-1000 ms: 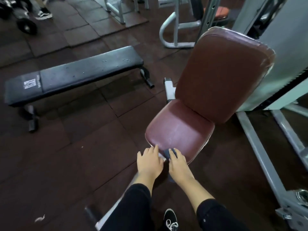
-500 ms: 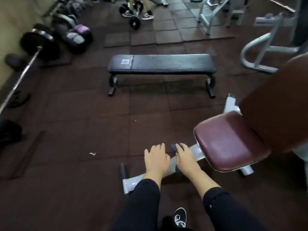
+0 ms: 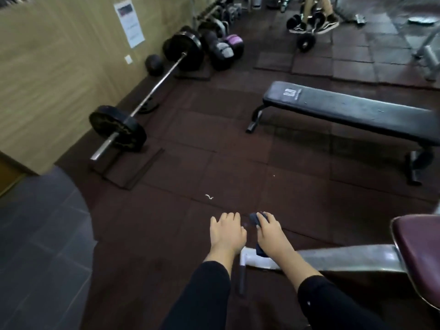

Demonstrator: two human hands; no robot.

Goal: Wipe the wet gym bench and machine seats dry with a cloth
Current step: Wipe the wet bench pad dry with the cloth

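- Cloth, a small dark blue rag, is sitting bunched in the right hand, out over the floor and clear of any padding; one tail is hanging below the wrist in front of the grey machine frame.
- Being soft, light and limp, it is likely folding and slipping under a loose pinch, so gathering it into the palm and pressing with flat fingers looks the surer way to hold it for wiping.
- Right hand is grasping the cloth with curled fingers; the left hand is hovering just beside it, fingers relaxed and holding nothing.
- Maroon seat is showing at the right edge, near the right arm; its vinyl is probably slick when wet, so firm overlapping strokes would suit it.
- Black bench is standing well apart, further out on the floor, with pale specks on its pad that may be droplets, though I cannot tell.
- Barbell is lying along the wooden wall, away from the work.
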